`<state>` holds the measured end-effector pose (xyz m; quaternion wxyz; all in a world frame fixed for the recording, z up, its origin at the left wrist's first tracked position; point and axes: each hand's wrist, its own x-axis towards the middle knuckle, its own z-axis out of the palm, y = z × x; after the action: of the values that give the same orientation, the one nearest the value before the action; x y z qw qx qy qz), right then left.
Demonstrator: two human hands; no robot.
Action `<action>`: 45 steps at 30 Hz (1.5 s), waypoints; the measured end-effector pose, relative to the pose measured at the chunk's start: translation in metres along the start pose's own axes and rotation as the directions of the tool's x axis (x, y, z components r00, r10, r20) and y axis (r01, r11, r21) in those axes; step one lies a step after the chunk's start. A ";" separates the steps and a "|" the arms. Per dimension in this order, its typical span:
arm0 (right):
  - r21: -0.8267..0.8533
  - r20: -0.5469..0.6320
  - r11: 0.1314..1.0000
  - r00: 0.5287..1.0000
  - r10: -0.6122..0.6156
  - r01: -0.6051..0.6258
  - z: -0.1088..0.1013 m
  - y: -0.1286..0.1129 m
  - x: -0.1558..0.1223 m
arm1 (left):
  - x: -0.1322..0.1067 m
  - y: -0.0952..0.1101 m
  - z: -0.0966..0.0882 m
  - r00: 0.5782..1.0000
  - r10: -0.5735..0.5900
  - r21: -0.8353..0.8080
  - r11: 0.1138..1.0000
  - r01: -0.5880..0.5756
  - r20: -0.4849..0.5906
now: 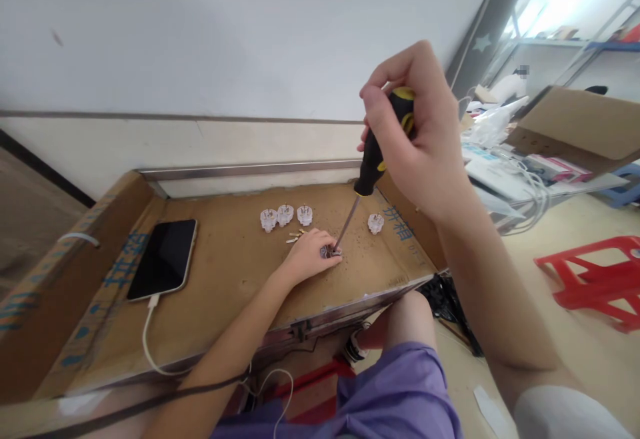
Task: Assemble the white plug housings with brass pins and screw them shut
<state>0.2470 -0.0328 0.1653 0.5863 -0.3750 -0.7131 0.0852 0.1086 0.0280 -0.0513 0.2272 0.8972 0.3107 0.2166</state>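
Observation:
In the head view my right hand [415, 132] is wrapped round the black and yellow handle of a screwdriver [371, 162]. Its shaft slants down to a small plug part [327, 251], which my left hand [313, 252] pinches against the cardboard surface; my fingers hide much of that part. Just behind the left hand lie several small brass pins [296, 235]. Further back stand clear plug pieces with metal prongs, a pair [269, 219] side by side and a single one [305, 214]. Another clear plug piece [375, 223] sits to the right of the screwdriver tip.
A phone [163, 259] on a white charging cable [147, 332] lies at the left of the cardboard-lined table [225, 279]. Cardboard walls edge both sides, and a white wall rises behind. To the right are an open carton [575, 122] and a red plastic stool [595, 279].

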 end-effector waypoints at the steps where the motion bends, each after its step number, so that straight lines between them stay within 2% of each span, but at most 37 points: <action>1: 0.184 0.074 0.982 0.997 0.028 -0.041 -0.001 0.002 0.003 | 0.000 0.000 0.000 1.000 -0.001 -0.002 1.000 0.001 -0.003; 3: 0.497 0.277 0.848 0.960 0.045 -0.183 -0.004 0.008 0.010 | -0.001 0.000 0.000 1.000 0.005 -0.009 1.000 -0.006 -0.015; 4: 0.571 0.376 0.778 0.926 0.037 -0.263 -0.006 0.010 0.014 | -0.001 0.000 0.000 1.000 0.010 -0.012 1.000 -0.010 -0.022; 5: 0.580 0.441 0.747 0.896 0.046 -0.324 -0.007 0.011 0.017 | -0.001 0.000 0.000 1.000 0.014 -0.015 1.000 -0.014 -0.026; 6: 0.539 0.446 0.773 0.892 0.076 -0.335 -0.007 0.011 0.018 | -0.001 0.000 0.000 0.999 0.015 -0.015 1.000 -0.015 -0.030; 7: 0.448 0.388 0.845 0.915 0.112 -0.294 -0.006 0.009 0.017 | -0.001 0.001 0.000 0.999 0.014 -0.013 1.000 -0.015 -0.035; 8: 0.297 0.284 0.930 0.950 0.131 -0.217 -0.005 0.006 0.015 | -0.001 0.001 0.001 0.999 0.014 -0.010 1.000 -0.014 -0.038; 9: 0.116 0.153 0.986 0.983 0.099 -0.118 -0.002 0.002 0.012 | 0.000 0.001 0.001 0.999 0.014 -0.005 1.000 -0.014 -0.041; 10: -0.045 0.032 0.999 0.999 0.028 -0.026 0.001 -0.001 0.008 | 0.000 0.002 0.001 0.999 0.014 0.001 1.000 -0.014 -0.039; 11: -0.135 -0.047 0.990 0.998 -0.047 0.040 0.004 -0.005 0.005 | 0.000 0.002 0.001 0.999 0.015 0.007 1.000 -0.015 -0.036; 12: -0.123 -0.079 0.990 0.994 -0.080 0.069 0.006 -0.007 0.002 | 0.000 0.002 0.001 0.999 0.014 0.012 1.000 -0.014 -0.032; 13: -0.009 -0.069 0.998 0.996 -0.060 0.059 0.007 -0.007 0.001 | 0.000 0.002 0.000 1.000 0.012 0.016 1.000 -0.012 -0.027; 14: 0.176 0.003 0.984 1.000 -0.005 0.004 0.007 -0.006 0.001 | 0.000 0.002 0.000 1.000 0.010 0.019 1.000 -0.009 -0.025; 15: 0.372 0.137 0.923 0.989 0.046 -0.095 0.006 -0.003 0.003 | 0.000 0.003 0.000 1.000 0.008 0.019 1.000 -0.007 -0.026; 16: 0.515 0.296 0.830 0.953 0.064 -0.215 0.004 0.001 0.006 | 0.000 0.003 0.000 1.000 0.007 0.017 1.000 -0.007 -0.029; 17: 0.576 0.424 0.753 0.904 0.056 -0.317 0.001 0.005 0.009 | 0.000 0.003 0.000 0.999 0.006 0.013 1.000 -0.006 -0.033; 18: 0.576 0.503 0.723 0.863 0.057 -0.383 -0.001 0.009 0.012 | 0.000 0.003 -0.001 0.999 0.005 0.010 1.000 -0.005 -0.035; 19: 0.545 0.531 0.732 0.844 0.076 -0.409 -0.002 0.013 0.014 | 0.000 0.003 -0.001 0.999 0.004 0.007 1.000 -0.004 -0.035; 20: 0.512 0.506 0.757 0.855 0.115 -0.405 -0.002 0.015 0.015 | 0.000 0.003 -0.001 0.999 0.002 0.004 1.000 -0.002 -0.033; 22: 0.387 0.294 0.877 0.940 0.174 -0.284 0.000 0.013 0.014 | 0.000 0.002 -0.001 1.000 0.002 0.002 1.000 -0.002 -0.028; 24: 0.109 0.067 0.989 0.994 0.091 -0.098 0.004 0.006 0.007 | 0.000 0.002 0.000 1.000 0.005 0.000 1.000 -0.005 -0.021; 26: -0.143 0.013 0.990 1.000 -0.021 0.023 0.008 -0.003 0.001 | 0.000 0.001 0.000 1.000 0.006 0.001 1.000 -0.006 -0.018; 27: -0.149 0.034 0.988 0.999 -0.029 0.034 0.009 -0.006 -0.001 | 0.000 0.000 0.001 1.000 0.005 0.003 1.000 -0.005 -0.018; 29: 0.110 0.122 0.993 0.992 0.032 -0.045 0.009 -0.007 -0.001 | 0.000 0.000 0.001 1.000 0.001 0.007 1.000 -0.001 -0.021; 31: 0.428 0.281 0.884 0.957 0.066 -0.186 0.005 -0.003 0.005 | -0.001 0.000 0.001 1.000 -0.002 0.009 1.000 0.002 -0.025; 33: 0.566 0.457 0.756 0.889 0.045 -0.329 0.002 0.003 0.012 | -0.001 0.000 0.001 1.000 -0.001 0.005 1.000 0.001 -0.025; 34: 0.555 0.496 0.747 0.867 0.056 -0.365 0.001 0.005 0.015 | -0.001 0.001 0.001 1.000 0.001 0.003 1.000 0.000 -0.027; 35: 0.496 0.473 0.795 0.877 0.089 -0.348 0.001 0.006 0.016 | -0.001 0.001 0.001 1.000 0.003 0.001 1.000 -0.003 -0.029; 37: 0.222 0.247 0.960 0.962 0.114 -0.171 0.003 0.004 0.013 | -0.001 0.001 0.001 1.000 0.005 0.002 1.000 -0.005 -0.029; 38: 0.042 0.107 0.997 0.992 0.066 -0.071 0.005 0.002 0.010 | 0.000 0.001 0.001 1.000 0.004 0.005 1.000 -0.004 -0.026; 39: -0.100 0.007 0.995 1.000 -0.005 0.006 0.007 0.000 0.007 | 0.000 0.001 0.001 1.000 0.003 0.007 1.000 -0.003 -0.021; 40: -0.167 -0.038 0.985 0.997 -0.061 0.054 0.008 -0.001 0.004 | 0.000 0.001 0.001 1.000 0.000 0.008 1.000 0.000 -0.016; 41: -0.149 -0.042 0.986 0.996 -0.077 0.070 0.009 -0.002 0.002 | 0.000 0.001 0.001 1.000 -0.002 0.007 1.000 0.003 -0.013; 42: -0.045 -0.017 0.997 0.998 -0.061 0.060 0.009 -0.003 0.001 | 0.000 0.000 0.001 1.000 -0.004 0.006 1.000 0.004 -0.013; 43: 0.108 0.050 0.994 0.998 -0.022 0.017 0.008 -0.002 0.002 | 0.000 0.000 0.002 1.000 -0.005 0.004 1.000 0.005 -0.016; 45: 0.425 0.263 0.895 0.965 0.019 -0.134 0.004 0.000 0.008 | -0.001 0.000 0.001 1.000 -0.002 0.003 1.000 0.002 -0.023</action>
<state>0.2431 -0.0269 0.1701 0.5565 -0.2471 -0.7285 0.3139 0.1091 0.0269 -0.0524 0.2223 0.8947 0.3145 0.2264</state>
